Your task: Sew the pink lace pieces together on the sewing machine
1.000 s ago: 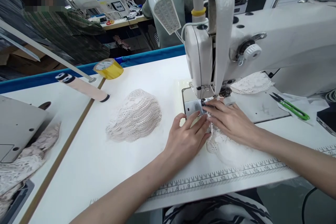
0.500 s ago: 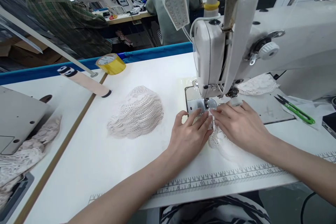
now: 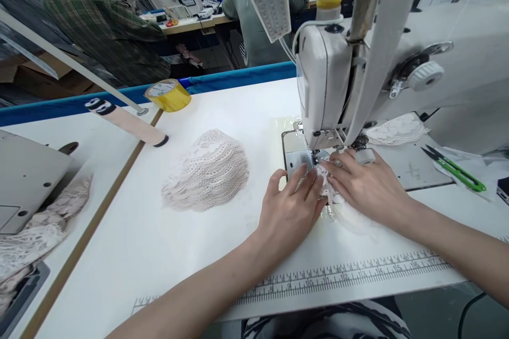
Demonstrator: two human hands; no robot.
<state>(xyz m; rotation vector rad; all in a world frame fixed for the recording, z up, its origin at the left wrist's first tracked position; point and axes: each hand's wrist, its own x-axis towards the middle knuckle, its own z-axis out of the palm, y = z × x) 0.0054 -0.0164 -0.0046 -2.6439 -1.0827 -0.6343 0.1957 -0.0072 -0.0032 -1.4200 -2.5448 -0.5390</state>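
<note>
On the white counter [image 3: 159,254], a rounded stack of lace [image 3: 209,172] lies left of the left hand [image 3: 292,198], whose fingers curve, slightly parted, tips at a small lace piece [image 3: 328,189]. That piece sits between both hands, by the needle of the sewing machine [image 3: 322,90]. The right hand [image 3: 363,183] has its fingers close together over the lace; whether either pinches it, I cannot tell. Farther right lie green-handled snips [image 3: 457,170].
</note>
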